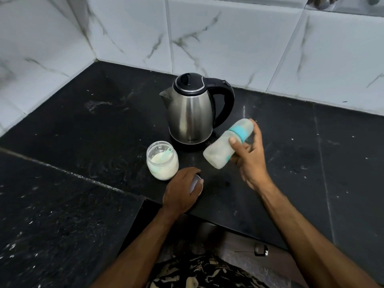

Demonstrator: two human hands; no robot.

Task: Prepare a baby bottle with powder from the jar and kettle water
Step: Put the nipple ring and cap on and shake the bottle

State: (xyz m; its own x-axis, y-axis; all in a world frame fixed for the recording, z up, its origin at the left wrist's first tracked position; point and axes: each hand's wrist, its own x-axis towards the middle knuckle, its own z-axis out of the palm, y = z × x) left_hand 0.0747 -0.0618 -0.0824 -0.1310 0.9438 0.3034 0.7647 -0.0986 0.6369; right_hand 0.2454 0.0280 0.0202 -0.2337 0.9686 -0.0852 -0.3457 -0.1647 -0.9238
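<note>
My right hand grips a cloudy baby bottle with a teal collar and a clear cap, tilted above the counter with its cap end pointing up and right. My left hand is curled over the jar's lid, a dark-rimmed disc with a pale inside, on the counter. Just left of it stands the open glass jar of white powder with a pale teal scoop inside. A steel kettle with a black lid and handle stands behind both, lid closed.
The black stone counter runs into a corner, with white marble-pattern wall tiles behind. A lower counter section lies at the left. The counter's front edge runs just below my left hand.
</note>
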